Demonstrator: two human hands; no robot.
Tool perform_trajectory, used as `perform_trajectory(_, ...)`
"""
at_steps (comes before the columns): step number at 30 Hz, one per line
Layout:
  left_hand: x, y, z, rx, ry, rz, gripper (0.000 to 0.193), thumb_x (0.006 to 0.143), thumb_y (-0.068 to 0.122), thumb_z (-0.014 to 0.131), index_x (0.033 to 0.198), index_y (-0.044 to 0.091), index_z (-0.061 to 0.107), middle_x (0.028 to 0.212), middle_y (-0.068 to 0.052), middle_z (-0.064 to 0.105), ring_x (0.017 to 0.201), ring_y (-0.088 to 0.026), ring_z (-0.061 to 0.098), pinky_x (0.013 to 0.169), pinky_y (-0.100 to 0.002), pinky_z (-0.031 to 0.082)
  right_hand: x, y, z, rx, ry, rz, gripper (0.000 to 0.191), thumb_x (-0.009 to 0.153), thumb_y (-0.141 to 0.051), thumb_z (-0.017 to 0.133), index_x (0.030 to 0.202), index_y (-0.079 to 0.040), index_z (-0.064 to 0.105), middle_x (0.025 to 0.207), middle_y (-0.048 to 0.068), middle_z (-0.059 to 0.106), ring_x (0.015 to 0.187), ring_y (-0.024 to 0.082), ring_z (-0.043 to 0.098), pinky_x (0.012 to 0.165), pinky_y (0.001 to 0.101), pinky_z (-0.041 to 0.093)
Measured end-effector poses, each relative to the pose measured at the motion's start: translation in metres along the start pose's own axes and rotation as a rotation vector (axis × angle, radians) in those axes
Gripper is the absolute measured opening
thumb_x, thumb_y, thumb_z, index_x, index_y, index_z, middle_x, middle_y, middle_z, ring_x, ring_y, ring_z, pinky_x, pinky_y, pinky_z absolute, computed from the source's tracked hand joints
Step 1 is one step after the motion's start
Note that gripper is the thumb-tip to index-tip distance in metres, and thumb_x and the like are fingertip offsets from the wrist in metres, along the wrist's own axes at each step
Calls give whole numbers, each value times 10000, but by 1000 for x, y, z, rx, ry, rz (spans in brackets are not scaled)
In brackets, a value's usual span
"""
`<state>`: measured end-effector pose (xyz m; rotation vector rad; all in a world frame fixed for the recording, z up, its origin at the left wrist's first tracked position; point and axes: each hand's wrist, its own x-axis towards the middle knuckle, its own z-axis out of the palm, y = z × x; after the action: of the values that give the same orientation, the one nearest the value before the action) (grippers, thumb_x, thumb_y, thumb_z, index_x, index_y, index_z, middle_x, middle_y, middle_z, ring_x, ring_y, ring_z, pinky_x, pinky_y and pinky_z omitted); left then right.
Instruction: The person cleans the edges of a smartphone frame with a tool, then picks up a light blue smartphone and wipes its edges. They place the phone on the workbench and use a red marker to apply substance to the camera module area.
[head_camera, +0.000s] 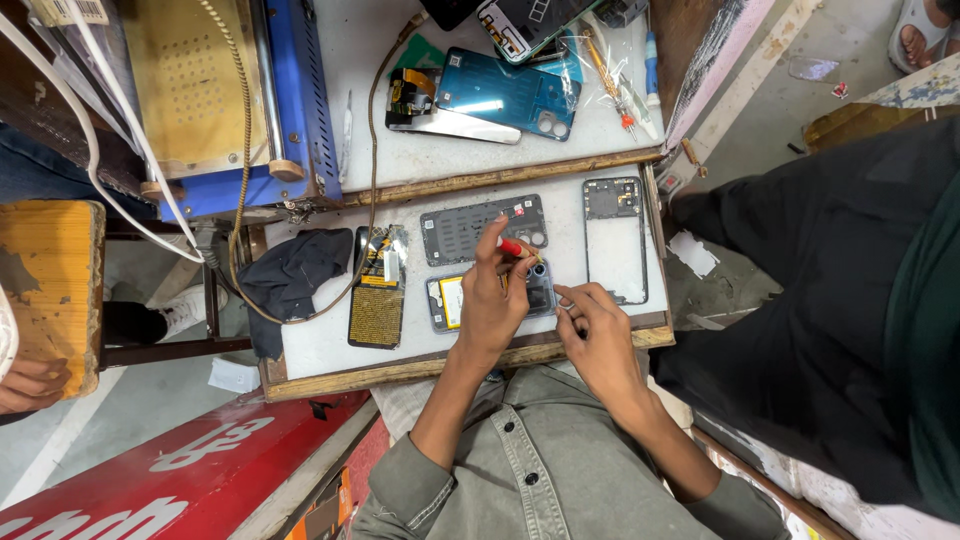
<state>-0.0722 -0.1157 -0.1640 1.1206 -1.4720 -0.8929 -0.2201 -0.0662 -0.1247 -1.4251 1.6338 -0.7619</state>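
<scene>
In the head view, the left hand (492, 300) reaches over an opened phone (490, 297) lying flat near the front edge of the white table (320, 345), its fingers (497, 235) closed on a screwdriver (520, 250) with a red grip, whose tip points down toward the phone's upper right corner. The right hand (600, 335) rests just beside the phone's right end, fingers curled together with the thumb and forefinger pinched; whether they hold anything is too small to tell. Just behind the phone lies a dark inner cover (484, 227), partly hidden by the left hand. To the right lies an empty phone frame (615, 240), set lengthwise away from the person. To the left of the phone lies a screen assembly (377, 290) with a gold-brown back and a flex cable, and beside that a dark cloth (290, 275). On the farther part of the table lie a blue back cover (510, 92), a spare screwdriver (610, 80) and a bag of parts. A blue machine (250, 100) stands at the far left, with a braided cable (240, 180) running down past it. A person in dark trousers (840, 300) sits to the right.
</scene>
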Motion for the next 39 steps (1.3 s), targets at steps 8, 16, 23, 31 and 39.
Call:
perform_trajectory(8, -1, 0, 0, 17, 1, 28, 653, 988, -113, 624, 1524, 101, 320, 1067, -159, 707, 989, -254, 756, 868, -357, 640, -1, -3, 1, -6, 3, -13, 292, 917, 27, 649, 1207, 34, 692, 999, 110, 629, 723, 131, 652, 603, 276, 549)
perform_trajectory(16, -1, 0, 0, -2, 14, 1, 665, 978, -117, 632, 1524, 99, 319, 1042, -152, 702, 982, -251, 755, 859, -350, 652, -1, 0, 3, -3, 15, -11, 285, 915, 26, 656, 1197, 33, 699, 986, 107, 629, 710, 132, 647, 601, 280, 545)
perform_trajectory(23, -3, -2, 1, 3, 17, 19, 660, 974, -123, 637, 1516, 98, 333, 1050, -152, 706, 970, -249, 751, 845, -351, 644, -2, 5, 2, 4, 14, -24, 291, 914, 27, 657, 1202, 33, 696, 986, 107, 627, 722, 128, 644, 606, 274, 550)
perform_trajectory(31, 1, 5, 0, 151, -3, 127, 601, 987, -86, 673, 1480, 108, 388, 1023, -136, 697, 885, -282, 735, 762, -371, 604, 0, 6, 2, 2, 21, -27, 291, 909, 30, 659, 1197, 34, 699, 995, 106, 632, 704, 128, 653, 601, 275, 546)
perform_trajectory(39, 14, 43, -7, 312, -129, 322, 648, 818, -97, 712, 1395, 148, 548, 1131, -163, 620, 1025, -340, 643, 847, -426, 551, -1, 2, 0, -28, 13, 4, 294, 896, 44, 657, 1189, 54, 685, 1001, 118, 631, 646, 170, 645, 591, 310, 525)
